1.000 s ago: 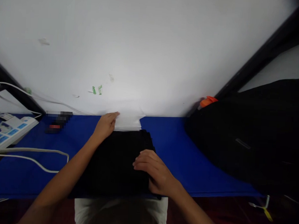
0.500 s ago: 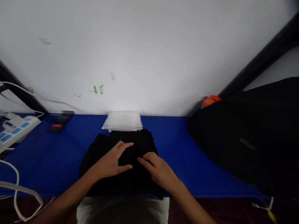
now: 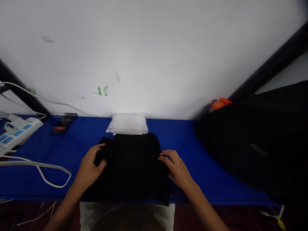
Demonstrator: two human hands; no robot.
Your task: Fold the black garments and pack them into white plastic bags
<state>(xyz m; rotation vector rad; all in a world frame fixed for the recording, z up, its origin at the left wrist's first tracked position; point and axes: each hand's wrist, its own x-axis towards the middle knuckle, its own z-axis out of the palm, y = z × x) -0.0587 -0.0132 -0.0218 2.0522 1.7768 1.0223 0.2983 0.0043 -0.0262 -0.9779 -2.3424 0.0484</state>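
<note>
A folded black garment (image 3: 132,166) lies on the blue table (image 3: 193,159) right in front of me. My left hand (image 3: 90,167) is at the garment's left edge with fingers curled around it. My right hand (image 3: 175,168) grips the garment's right edge, fingers bent onto the cloth. Just behind the garment, against the white wall, sits a stack of clear plastic bags (image 3: 127,123).
A white power strip (image 3: 9,135) with blue sockets lies at the far left, its white cable (image 3: 37,166) looping over the table. A small dark object (image 3: 62,122) rests near the wall. A large black pile (image 3: 266,142) with an orange item (image 3: 220,103) fills the right.
My left hand left the plastic bags, crossed the garment's top and is now at its left edge. My right hand slid from the garment's middle to its right edge.
</note>
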